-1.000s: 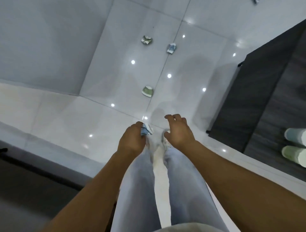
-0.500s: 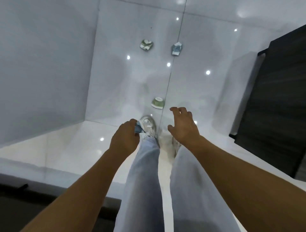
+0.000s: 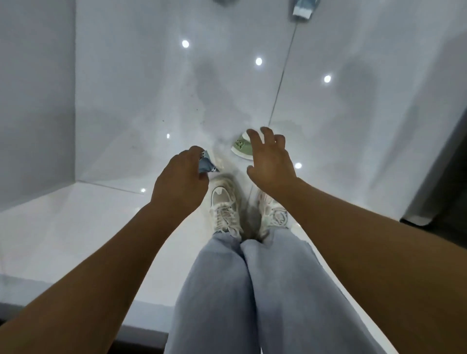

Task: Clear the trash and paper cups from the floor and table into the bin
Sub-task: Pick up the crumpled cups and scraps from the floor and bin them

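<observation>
My left hand [image 3: 180, 180] is closed around a crumpled blue paper cup [image 3: 206, 164], whose creased end sticks out past my fingers. A squashed green paper cup [image 3: 240, 146] with a cartoon face lies on the glossy white floor just ahead of my shoes. My right hand [image 3: 271, 160] hovers over its right side with fingers spread and holds nothing. Another crushed blue cup [image 3: 303, 8] lies farther off at the top edge of the frame.
A dark piece of trash [image 3: 223, 1] is cut off by the top edge. A grey wall [image 3: 35, 101] rises on the left. A dark cabinet base [image 3: 452, 202] stands at the right. Ceiling lights reflect in the floor tiles.
I have stepped forward, so the green cup has come close beneath my right hand. My right fingers have spread wider. The left hand still grips the blue cup.
</observation>
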A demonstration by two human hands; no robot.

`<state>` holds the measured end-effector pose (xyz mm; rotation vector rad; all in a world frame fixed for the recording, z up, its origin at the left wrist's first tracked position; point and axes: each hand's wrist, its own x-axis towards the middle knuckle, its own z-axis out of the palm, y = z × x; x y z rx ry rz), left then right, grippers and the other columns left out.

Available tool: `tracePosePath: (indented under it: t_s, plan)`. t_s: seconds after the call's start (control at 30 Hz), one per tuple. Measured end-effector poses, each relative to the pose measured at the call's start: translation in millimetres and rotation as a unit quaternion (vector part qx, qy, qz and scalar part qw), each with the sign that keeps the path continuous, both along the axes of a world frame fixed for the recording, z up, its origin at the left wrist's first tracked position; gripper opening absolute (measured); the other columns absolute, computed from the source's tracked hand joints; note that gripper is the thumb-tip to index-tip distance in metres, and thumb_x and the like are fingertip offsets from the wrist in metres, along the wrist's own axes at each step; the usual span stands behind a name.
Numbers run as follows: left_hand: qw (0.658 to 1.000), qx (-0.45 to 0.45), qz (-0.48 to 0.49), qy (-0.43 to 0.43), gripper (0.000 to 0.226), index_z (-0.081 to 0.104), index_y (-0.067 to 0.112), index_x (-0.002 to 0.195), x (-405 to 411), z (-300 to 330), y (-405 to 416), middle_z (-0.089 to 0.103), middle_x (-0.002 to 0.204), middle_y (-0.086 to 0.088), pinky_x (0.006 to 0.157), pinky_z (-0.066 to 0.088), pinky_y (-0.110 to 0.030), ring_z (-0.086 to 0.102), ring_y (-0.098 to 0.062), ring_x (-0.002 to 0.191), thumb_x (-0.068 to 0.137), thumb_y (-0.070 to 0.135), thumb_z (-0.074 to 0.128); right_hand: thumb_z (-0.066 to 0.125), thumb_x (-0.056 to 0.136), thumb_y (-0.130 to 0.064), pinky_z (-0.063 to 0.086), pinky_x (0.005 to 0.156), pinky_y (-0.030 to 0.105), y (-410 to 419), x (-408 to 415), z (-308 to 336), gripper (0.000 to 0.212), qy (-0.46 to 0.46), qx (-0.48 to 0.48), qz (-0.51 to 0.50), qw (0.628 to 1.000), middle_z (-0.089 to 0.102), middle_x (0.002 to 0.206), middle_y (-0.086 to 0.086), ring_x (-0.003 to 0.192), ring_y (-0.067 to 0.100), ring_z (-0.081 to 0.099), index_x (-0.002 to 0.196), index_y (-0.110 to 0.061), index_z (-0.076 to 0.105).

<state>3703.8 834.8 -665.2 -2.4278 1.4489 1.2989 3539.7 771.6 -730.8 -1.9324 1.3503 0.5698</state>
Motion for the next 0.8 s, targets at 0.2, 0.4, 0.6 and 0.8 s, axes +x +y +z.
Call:
tracePosePath:
  t_s: [0.2,0.4,0.6,0.8]
  plan:
    - [1.0,0.018,0.008,-0.005,0.025,0.055,0.01,0.112,10,-91,21,0.063,0.1,-0.008,0.066,0.041,-0.031,0.054,-0.023,0.083,0.086,0.007,0.053,0.063,0.078,-0.006,0.043,0.093,0.046,4,22,-107,0.082,0.008,0.016,0.058,0.998,0.015,0.154,0.007,0.132,0.04,0.025,0.147,-0.025,0.022]
    - [0.999,0.034,0.02,0.001,0.028,0.055,0.01,0.116,1,-129,20,0.063,0.105,-0.008,0.071,0.045,-0.033,0.056,-0.024,0.089,0.088,0.01,0.054,0.068,0.069,0.004,0.046,0.093,0.044,15,12,-136,0.075,0.028,-0.059,0.097,0.993,0.027,0.147,0.013,0.124,0.038,0.034,0.135,-0.015,0.039]
    - [0.999,0.049,-0.008,-0.02,0.03,0.054,0.011,0.116,-13,-97,-4,0.061,0.107,-0.009,0.071,0.043,-0.033,0.056,-0.027,0.093,0.086,0.007,0.052,0.065,0.075,-0.001,0.045,0.084,0.036,3,-7,-83,0.067,0.005,-0.045,0.06,0.997,0.033,0.142,0.009,0.118,0.034,0.038,0.135,-0.017,0.041]
    - [0.994,0.047,-0.094,-0.01,0.031,0.054,0.011,0.117,-29,23,-38,0.061,0.105,-0.007,0.08,0.049,-0.044,0.055,-0.029,0.099,0.086,0.006,0.05,0.062,0.083,-0.007,0.047,0.092,0.037,-18,-30,56,0.065,0.002,-0.029,0.023,0.999,0.028,0.146,0.007,0.122,0.033,0.035,0.14,-0.019,0.035]
